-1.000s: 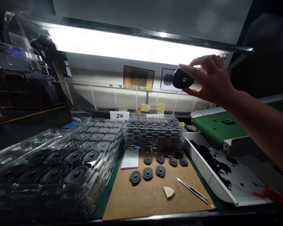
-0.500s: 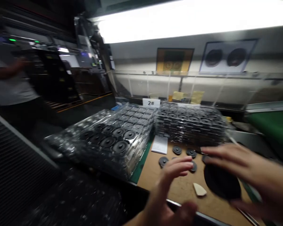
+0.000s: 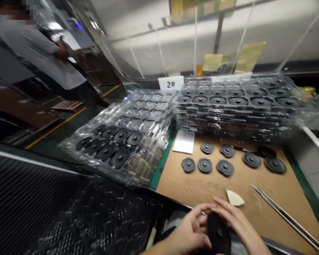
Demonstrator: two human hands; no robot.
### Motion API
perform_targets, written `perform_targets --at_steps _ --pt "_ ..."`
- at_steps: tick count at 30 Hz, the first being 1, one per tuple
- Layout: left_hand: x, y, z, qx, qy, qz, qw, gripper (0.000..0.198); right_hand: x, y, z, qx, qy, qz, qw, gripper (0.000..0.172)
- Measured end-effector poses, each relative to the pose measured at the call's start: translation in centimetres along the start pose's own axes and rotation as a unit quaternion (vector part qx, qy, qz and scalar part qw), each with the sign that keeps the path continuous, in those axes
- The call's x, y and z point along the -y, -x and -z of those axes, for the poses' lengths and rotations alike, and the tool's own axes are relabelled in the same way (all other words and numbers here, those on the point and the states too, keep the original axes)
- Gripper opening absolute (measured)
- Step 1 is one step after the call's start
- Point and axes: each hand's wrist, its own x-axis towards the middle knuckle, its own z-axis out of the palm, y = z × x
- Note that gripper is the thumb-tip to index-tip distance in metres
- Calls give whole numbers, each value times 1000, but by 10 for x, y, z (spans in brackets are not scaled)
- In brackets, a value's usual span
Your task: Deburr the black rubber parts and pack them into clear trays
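At the bottom edge of the view both my hands close round one black rubber disc [image 3: 218,234] with a small centre hole. My left hand [image 3: 187,233] grips its left side. My right hand [image 3: 239,225] lies over its right side with fingers curled on it. They hover at the near edge of a brown cardboard mat [image 3: 202,187]. Several similar black discs [image 3: 205,165] lie in two rows on the mat farther back. A small cream wedge [image 3: 235,199] rests just beyond my right fingers.
A thin metal blade [image 3: 284,216] lies on the mat at right. Stacks of clear blister trays holding discs stand at left [image 3: 122,141] and at the back [image 3: 239,102], with a "2#" label [image 3: 171,84]. Another person [image 3: 39,46] stands at far left.
My right hand brought the disc down from up by the lamp to the mat's near edge, and my left hand came in and took hold too. The camera tilted down and left.
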Motion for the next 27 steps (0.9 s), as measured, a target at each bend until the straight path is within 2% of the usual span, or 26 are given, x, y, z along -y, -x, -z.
perform_targets --at_steps 2,5,9,11,13,17,20,22,24,27 --pt "-12 -6 -6 -20 23 18 999 77 2 -6 1 6 0 0 1000 71" --pt "-21 -15 -8 -55 81 28 995 66 -2 -8 4 -4 31 -79 996 78" --pt "-19 -23 4 -104 149 -2 983 51 -28 -1 6 -80 136 -206 966 54" --pt "-17 -29 11 -127 168 -18 977 52 -46 1 2 -79 199 -233 948 47" --pt "-15 -36 16 -141 177 -29 974 54 -61 0 -3 -69 212 -249 942 43" --pt "-13 -51 19 -159 173 -51 971 52 -69 -10 -5 -75 144 -278 947 35" --pt "-8 -61 22 -172 155 -57 971 49 -59 -27 0 -47 -6 -308 950 31" --pt "-3 -65 25 -173 142 -54 973 49 -52 -41 0 -22 -112 -322 940 30" --pt "1 -68 27 -175 133 -51 974 49 -45 -54 -4 -21 -134 -330 934 24" --pt "4 -69 30 -176 131 -49 974 49 -35 -64 -13 -28 -108 -307 945 18"
